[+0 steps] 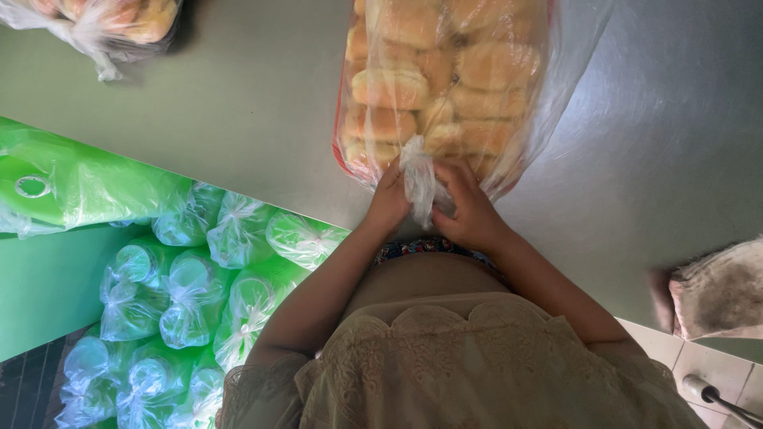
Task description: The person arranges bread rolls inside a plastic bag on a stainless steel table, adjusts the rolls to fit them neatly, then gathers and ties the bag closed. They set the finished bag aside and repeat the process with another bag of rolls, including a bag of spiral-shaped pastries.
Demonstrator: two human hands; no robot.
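Note:
A clear plastic bag of golden bread rolls (pixel 445 79) lies on the steel table (pixel 652 143) in front of me. Its gathered neck (pixel 419 179) points toward my body. My left hand (pixel 388 200) and my right hand (pixel 470 208) both grip this twisted neck from either side, fingers closed around the plastic. The rolls fill the bag in rows, with a red edge showing along its left side.
Another bag of rolls (pixel 103 20) sits at the table's far left corner. Below the table edge, several tied clear bags holding green cups (pixel 187 294) lie in a green bin (pixel 48 187). A grey cloth (pixel 719 290) rests at the right edge.

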